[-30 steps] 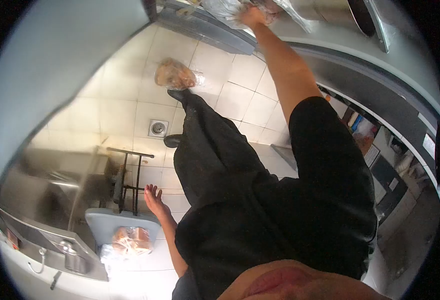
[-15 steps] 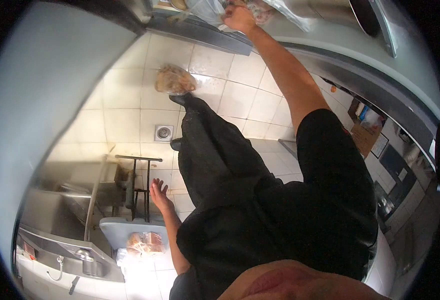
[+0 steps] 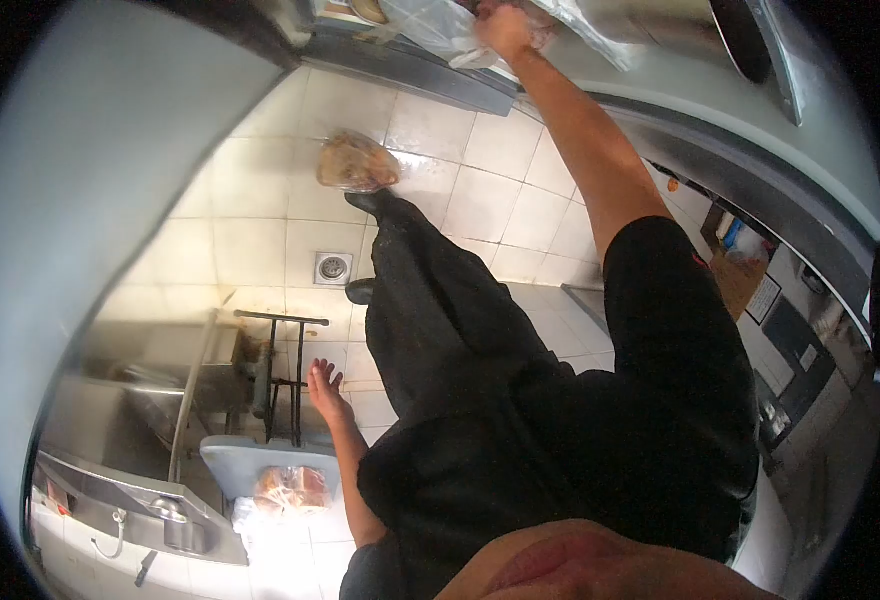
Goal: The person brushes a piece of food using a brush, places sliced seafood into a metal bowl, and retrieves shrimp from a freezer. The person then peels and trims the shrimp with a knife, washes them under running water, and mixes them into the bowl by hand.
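Observation:
Raised high, my right hand (image 3: 505, 32) is closed on a clear plastic bag (image 3: 435, 25) inside an open refrigerator-like compartment (image 3: 620, 75); the fingertips are partly hidden. My left hand (image 3: 326, 386) hangs low with its fingers apart, holding nothing, beside a folding chair's black legs (image 3: 300, 375). A plastic bag of brownish food (image 3: 355, 162) lies on the tiled floor by my shoe. On the chair's grey seat (image 3: 222, 465) rests another clear bag with orange-brown pieces (image 3: 295, 488).
A pale door panel (image 3: 90, 150) fills the left side. Steel equipment (image 3: 110, 410) stands at lower left. A drain (image 3: 333, 268) is set in the floor. A metal pot (image 3: 680, 25) is at top right, and a cardboard box (image 3: 735, 280) sits on the right.
My right hand has shifted about within the compartment, moving the plastic bag with it. My left hand stays open. The camera view has turned slightly.

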Demonstrator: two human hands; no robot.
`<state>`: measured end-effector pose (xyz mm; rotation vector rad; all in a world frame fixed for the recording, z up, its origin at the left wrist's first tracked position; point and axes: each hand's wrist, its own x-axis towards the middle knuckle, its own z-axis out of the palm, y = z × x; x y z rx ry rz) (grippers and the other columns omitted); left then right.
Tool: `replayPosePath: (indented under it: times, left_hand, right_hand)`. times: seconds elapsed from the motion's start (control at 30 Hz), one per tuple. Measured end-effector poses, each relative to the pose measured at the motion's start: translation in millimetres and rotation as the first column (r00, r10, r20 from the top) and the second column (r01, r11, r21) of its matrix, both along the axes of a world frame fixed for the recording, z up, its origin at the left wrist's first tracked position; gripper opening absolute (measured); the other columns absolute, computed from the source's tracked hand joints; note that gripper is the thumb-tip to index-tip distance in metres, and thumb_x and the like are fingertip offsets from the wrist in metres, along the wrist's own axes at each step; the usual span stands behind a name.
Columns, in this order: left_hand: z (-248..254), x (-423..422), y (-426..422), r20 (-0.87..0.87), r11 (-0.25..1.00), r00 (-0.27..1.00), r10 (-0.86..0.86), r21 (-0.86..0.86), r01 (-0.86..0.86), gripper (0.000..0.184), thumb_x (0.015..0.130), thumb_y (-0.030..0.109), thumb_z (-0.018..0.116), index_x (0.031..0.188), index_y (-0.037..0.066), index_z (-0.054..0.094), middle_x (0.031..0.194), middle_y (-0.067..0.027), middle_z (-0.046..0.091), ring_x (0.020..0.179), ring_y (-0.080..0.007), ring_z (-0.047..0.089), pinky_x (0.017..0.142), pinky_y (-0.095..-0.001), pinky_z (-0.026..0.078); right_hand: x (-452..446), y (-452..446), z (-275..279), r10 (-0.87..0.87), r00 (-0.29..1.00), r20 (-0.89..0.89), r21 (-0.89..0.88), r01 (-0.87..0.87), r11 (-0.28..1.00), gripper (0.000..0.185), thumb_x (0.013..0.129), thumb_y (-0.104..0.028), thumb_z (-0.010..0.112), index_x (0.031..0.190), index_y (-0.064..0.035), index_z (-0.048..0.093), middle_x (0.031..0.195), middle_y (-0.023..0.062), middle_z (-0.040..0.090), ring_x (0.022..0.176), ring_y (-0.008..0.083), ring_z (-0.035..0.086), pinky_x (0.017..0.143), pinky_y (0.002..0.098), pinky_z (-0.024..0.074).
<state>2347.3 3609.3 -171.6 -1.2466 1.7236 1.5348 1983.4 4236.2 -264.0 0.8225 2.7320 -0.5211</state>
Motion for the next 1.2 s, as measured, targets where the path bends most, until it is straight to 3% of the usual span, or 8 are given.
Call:
replayPosePath:
  times: [0.1, 0.33, 0.57, 0.67, 0.8, 0.97, 1.1, 1.2]
  left_hand:
    - [-6, 2, -4, 0.02, 1.0, 1.0, -0.012, 0.017, 0.011, 0.045, 0.099, 0.036, 0.047, 0.131, 0.004, 0.049, 0.126, -0.0147, 0.056, 0.111, -0.0251, 0.056, 0.087, -0.0386, 0.048]
    - [-6, 1, -6, 0.006, 1.0, 1.0, 0.008, 0.006, -0.008, 0.046, 0.098, 0.037, 0.049, 0.13, 0.004, 0.05, 0.125, -0.015, 0.057, 0.11, -0.0247, 0.056, 0.087, -0.0379, 0.048]
    - [-19, -34, 18, -0.072, 0.992, 0.989, -0.127, 0.015, 0.128, 0.044, 0.099, 0.032, 0.049, 0.131, 0.002, 0.049, 0.125, -0.0139, 0.057, 0.112, -0.023, 0.056, 0.09, -0.0364, 0.046]
    - [-12, -84, 53, -0.146, 0.981, 0.972, -0.186, 0.032, 0.193, 0.041, 0.099, 0.028, 0.049, 0.131, 0.001, 0.05, 0.125, -0.0133, 0.057, 0.113, -0.0224, 0.055, 0.093, -0.0357, 0.045]
    - [-13, -151, 105, -0.272, 0.951, 0.918, -0.29, 0.029, 0.309, 0.037, 0.095, 0.014, 0.055, 0.129, -0.001, 0.051, 0.124, -0.0125, 0.058, 0.113, -0.0212, 0.055, 0.093, -0.0331, 0.046]
    - [2, -230, 190, -0.587, 0.724, 0.488, -0.646, -0.27, 0.635, 0.043, 0.084, 0.006, 0.067, 0.125, 0.004, 0.055, 0.124, -0.0155, 0.056, 0.114, -0.0267, 0.054, 0.095, -0.0361, 0.045]
    - [37, -273, 259, -0.659, 0.51, -0.032, -0.752, -0.611, 0.606, 0.046, 0.077, 0.003, 0.068, 0.121, 0.006, 0.057, 0.122, -0.0167, 0.055, 0.114, -0.0366, 0.051, 0.097, -0.0438, 0.043]
    - [36, -284, 280, -0.624, 0.41, -0.236, -0.745, -0.707, 0.576, 0.046, 0.075, 0.0, 0.064, 0.12, 0.007, 0.057, 0.123, -0.0154, 0.054, 0.116, -0.0383, 0.049, 0.097, -0.0448, 0.043]
  right_hand:
    - [-17, -22, 46, -0.126, 0.991, 0.053, 0.071, 0.122, 0.99, 0.031, 0.085, -0.021, 0.052, 0.107, -0.007, 0.068, 0.119, 0.0205, 0.061, 0.11, 0.037, 0.06, 0.094, 0.0449, 0.0467]
    - [-32, -11, 9, -0.062, 0.987, 0.147, 0.131, 0.043, 0.99, 0.035, 0.086, -0.026, 0.052, 0.115, -0.0101, 0.065, 0.116, 0.0223, 0.063, 0.113, 0.0355, 0.059, 0.099, 0.0455, 0.0439]
    - [-7, 18, -14, -0.095, 0.991, -0.091, 0.082, 0.103, 0.991, 0.04, 0.084, -0.036, 0.057, 0.113, -0.0087, 0.065, 0.109, 0.0216, 0.066, 0.107, 0.0359, 0.062, 0.092, 0.0443, 0.0472]
    - [38, 13, 4, -0.422, 0.816, -0.394, -0.389, 0.268, 0.881, 0.044, 0.083, -0.037, 0.06, 0.114, -0.0052, 0.064, 0.11, 0.0214, 0.065, 0.105, 0.0373, 0.062, 0.091, 0.0453, 0.0473]
    - [84, 10, 27, -0.748, 0.651, -0.129, -0.929, 0.185, 0.321, 0.021, 0.082, 0.003, 0.055, 0.103, 0.0009, 0.055, 0.088, 0.0172, 0.064, 0.08, 0.0288, 0.067, 0.066, 0.0363, 0.0553]
    - [124, -47, 69, -0.691, 0.72, -0.066, -0.993, 0.02, 0.115, 0.021, 0.083, 0.006, 0.056, 0.103, 0.001, 0.054, 0.086, 0.0148, 0.063, 0.078, 0.0251, 0.067, 0.067, 0.0337, 0.0561]
    - [138, -106, 81, -0.489, 0.872, -0.031, -0.994, 0.022, 0.103, 0.026, 0.084, 0.004, 0.06, 0.109, -0.0017, 0.056, 0.087, 0.0129, 0.066, 0.076, 0.0225, 0.066, 0.067, 0.033, 0.0552]
    - [137, -149, 93, -0.378, 0.916, 0.132, -0.986, 0.083, -0.144, 0.024, 0.084, -0.002, 0.065, 0.107, -0.0016, 0.059, 0.087, 0.0094, 0.066, 0.073, 0.0188, 0.066, 0.066, 0.0311, 0.0565]
